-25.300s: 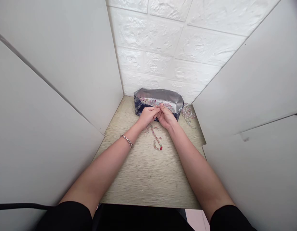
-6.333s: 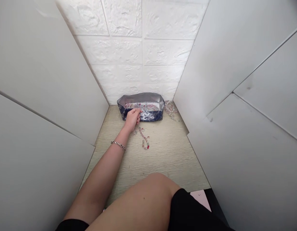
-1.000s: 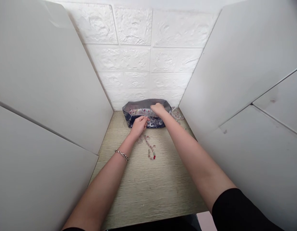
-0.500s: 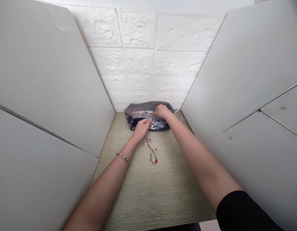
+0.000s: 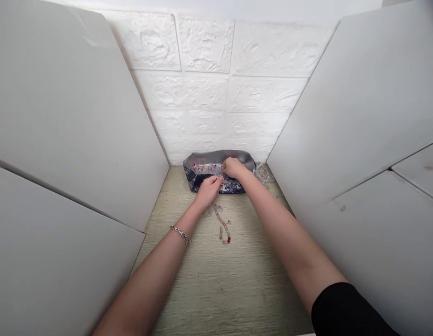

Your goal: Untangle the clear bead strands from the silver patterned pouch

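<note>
A dark blue patterned fabric container (image 5: 198, 182) with a grey lining stands open by the wall, small pink, red and clear beads (image 5: 205, 167) inside. My left hand (image 5: 209, 189) is pinched at its front edge; what the fingertips hold is too small to name. Over the inside of the container, my right hand (image 5: 232, 167) has its fingers pressed together, and anything between them is hidden. Below my left hand, a curved string of pink, pale green and red beads (image 5: 223, 228) lies on the wooden surface.
More clear beads (image 5: 264, 173) lie right of the container. Behind stands a white brick-patterned wall (image 5: 205, 46). A grey panel (image 5: 79, 116) rises on the left, another (image 5: 359, 107) on the right. The wooden surface (image 5: 216, 289) runs toward me.
My right hand has moved slightly left and down within the container, closer to my left hand. The view has shifted a little. The bead string keeps about the same shape.
</note>
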A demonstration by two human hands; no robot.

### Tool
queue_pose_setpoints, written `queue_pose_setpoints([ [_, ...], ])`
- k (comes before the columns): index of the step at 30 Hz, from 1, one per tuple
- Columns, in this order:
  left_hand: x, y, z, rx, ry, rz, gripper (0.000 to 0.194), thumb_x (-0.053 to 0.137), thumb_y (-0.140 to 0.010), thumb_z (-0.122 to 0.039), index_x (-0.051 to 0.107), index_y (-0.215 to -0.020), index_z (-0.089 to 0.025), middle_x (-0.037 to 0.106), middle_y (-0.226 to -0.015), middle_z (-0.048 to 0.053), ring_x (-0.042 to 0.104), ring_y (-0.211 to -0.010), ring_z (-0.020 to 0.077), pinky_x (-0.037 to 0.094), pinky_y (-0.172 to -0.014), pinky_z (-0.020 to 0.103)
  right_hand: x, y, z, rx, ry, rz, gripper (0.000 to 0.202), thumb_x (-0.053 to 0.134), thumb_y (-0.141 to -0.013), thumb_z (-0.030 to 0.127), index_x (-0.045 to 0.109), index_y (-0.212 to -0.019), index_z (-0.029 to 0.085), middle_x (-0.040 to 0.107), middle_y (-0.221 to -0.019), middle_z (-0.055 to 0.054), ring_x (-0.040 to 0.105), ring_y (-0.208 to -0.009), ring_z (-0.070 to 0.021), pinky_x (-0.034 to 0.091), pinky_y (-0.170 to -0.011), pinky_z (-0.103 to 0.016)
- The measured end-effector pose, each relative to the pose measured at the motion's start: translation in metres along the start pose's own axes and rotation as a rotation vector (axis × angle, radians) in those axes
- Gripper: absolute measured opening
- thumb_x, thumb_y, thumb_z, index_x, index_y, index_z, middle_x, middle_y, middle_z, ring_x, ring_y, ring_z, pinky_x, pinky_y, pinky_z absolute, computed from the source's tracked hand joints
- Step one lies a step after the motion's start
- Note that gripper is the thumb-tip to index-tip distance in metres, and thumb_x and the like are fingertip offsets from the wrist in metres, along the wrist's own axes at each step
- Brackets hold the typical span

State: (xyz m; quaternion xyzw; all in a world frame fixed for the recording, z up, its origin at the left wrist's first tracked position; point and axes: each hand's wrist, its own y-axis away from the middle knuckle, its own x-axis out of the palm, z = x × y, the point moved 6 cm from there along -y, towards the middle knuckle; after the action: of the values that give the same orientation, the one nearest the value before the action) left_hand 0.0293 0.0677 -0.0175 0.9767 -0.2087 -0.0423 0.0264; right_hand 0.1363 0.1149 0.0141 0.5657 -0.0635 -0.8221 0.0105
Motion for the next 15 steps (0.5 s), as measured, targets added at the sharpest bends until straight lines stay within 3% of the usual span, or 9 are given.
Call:
queue_pose_setpoints([
  [4,0.001,0.001,-0.001,-0.037,0.108,0.006,0.021,0.044,-0.072,-0.034,0.048,-0.066,-0.014,0.031,-0.04,-0.008,0.023,-0.032,0.0019,0.016,-0.035,0.017,-0.009,0.005,0.002,-0.004,-0.111,-0.12,0.014,0.05,-0.07,0.014,0.062,-0.076,0.01,0.062,-0.082,-0.012,0.055,-0.08,-0.0164,0.037,-0.072,-0.024],
  [8,0.0,0.003,-0.003,-0.088,0.227,0.01,0.019,0.045,-0.073,-0.033,0.046,-0.067,-0.015,0.027,-0.04,-0.009,0.02,-0.031,0.0009,0.012,-0.034,0.016,-0.03,0.027,0.011,-0.081,-0.615,-0.376,0.014,0.046,-0.075,0.024,0.055,-0.074,0.014,0.052,-0.062,0.0,0.048,-0.06,-0.009,0.037,-0.058,-0.02],
  [9,-0.001,0.004,-0.003,-0.097,0.244,0.007,0.018,0.045,-0.073,-0.033,0.046,-0.067,-0.015,0.025,-0.04,-0.009,0.019,-0.03,0.0008,0.011,-0.034,0.016,-0.029,0.033,0.013,-0.101,-0.809,-0.348,0.015,0.045,-0.076,0.027,0.053,-0.072,0.015,0.045,-0.054,0.003,0.042,-0.05,-0.007,0.035,-0.051,-0.019],
  [12,-0.003,0.005,-0.005,-0.116,0.283,-0.011,0.017,0.045,-0.072,-0.032,0.045,-0.069,-0.016,0.024,-0.04,-0.01,0.017,-0.029,0.0007,0.009,-0.033,0.016,-0.007,0.047,0.022,-0.129,-1.337,-0.092,0.02,0.05,-0.073,0.038,0.048,-0.071,0.017,0.023,-0.042,0.01,0.02,-0.034,-0.0037,0.02,-0.035,-0.017],
  [15,-0.005,0.006,-0.005,-0.136,0.314,-0.025,0.013,0.046,-0.071,-0.029,0.045,-0.07,-0.016,0.025,-0.041,-0.01,0.017,-0.029,0.0005,0.008,-0.032,0.016,0.015,0.055,0.02,-0.108,-1.6,0.016,0.023,0.057,-0.068,0.038,0.044,-0.069,0.018,0.019,-0.039,0.012,0.013,-0.032,-0.0023,0.012,-0.031,-0.016],
])
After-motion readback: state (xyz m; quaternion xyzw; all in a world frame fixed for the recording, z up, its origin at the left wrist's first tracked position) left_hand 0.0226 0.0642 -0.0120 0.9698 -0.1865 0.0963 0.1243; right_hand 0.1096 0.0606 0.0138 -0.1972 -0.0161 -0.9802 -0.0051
